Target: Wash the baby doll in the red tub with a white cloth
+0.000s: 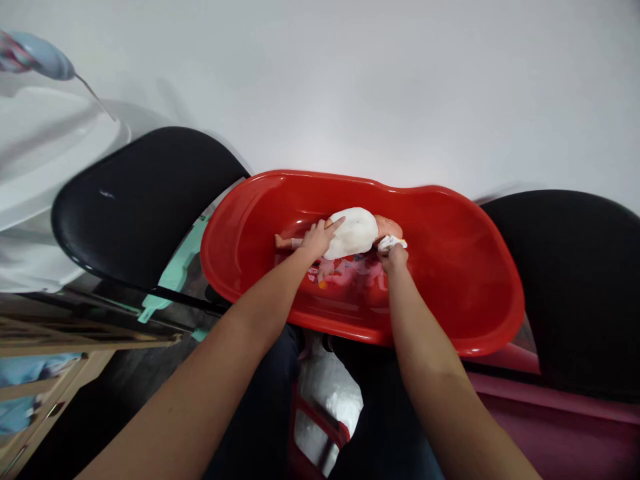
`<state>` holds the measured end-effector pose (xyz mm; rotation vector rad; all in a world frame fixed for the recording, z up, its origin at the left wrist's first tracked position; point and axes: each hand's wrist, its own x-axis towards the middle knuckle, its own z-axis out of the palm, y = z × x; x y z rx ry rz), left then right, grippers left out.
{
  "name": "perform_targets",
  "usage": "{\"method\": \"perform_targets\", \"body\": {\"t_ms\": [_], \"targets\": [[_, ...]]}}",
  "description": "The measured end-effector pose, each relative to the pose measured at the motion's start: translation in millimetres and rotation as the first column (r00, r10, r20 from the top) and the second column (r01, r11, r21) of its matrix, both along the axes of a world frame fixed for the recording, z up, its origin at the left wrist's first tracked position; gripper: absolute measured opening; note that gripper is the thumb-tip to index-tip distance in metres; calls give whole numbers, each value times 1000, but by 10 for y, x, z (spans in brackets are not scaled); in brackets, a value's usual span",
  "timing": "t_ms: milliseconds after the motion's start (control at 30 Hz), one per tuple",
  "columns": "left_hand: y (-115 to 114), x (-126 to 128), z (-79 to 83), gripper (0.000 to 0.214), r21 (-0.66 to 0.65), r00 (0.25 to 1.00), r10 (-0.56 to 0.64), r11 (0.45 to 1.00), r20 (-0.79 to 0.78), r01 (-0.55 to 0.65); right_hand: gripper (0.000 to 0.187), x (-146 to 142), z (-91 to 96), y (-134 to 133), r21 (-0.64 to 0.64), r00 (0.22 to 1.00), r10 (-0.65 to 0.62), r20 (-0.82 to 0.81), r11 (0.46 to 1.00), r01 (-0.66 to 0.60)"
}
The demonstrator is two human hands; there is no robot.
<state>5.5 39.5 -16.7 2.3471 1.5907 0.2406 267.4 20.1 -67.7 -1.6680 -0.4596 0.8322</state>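
A baby doll (pixel 356 232) with a white cloth body lies on its side or front in a red baby bathtub (pixel 450 267). Its head points right and a bare foot sticks out at the left. My left hand (pixel 317 239) rests on the doll's lower body, fingers stretched out and the index finger lying on the white torso. Close to the doll's head, my right hand (pixel 396 256) is closed on a small white cloth (pixel 391 243) with a bit of yellow on it. A printed picture (pixel 345 272) shows on the tub's floor below the doll.
Black chairs stand at the left (pixel 150 200) and right (pixel 580 267) of the tub. A white basin (pixel 45 153) is at the far left, with a wooden frame (pixel 65 400) below. A mint-green plastic piece (pixel 173 273) lies near the left chair. A white wall rises behind.
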Motion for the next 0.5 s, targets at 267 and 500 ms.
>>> {"method": "perform_targets", "body": {"t_ms": [267,500], "targets": [[-18,-5,28,62,-27,999,25,999,-20,-26,39,-183,246,-97,-238,935,-109,-339,971,28],[-29,-15,85,63,-47,1000,26,999,12,-26,35,-313,264,-135,-306,989,91,-117,944,-123]]}}
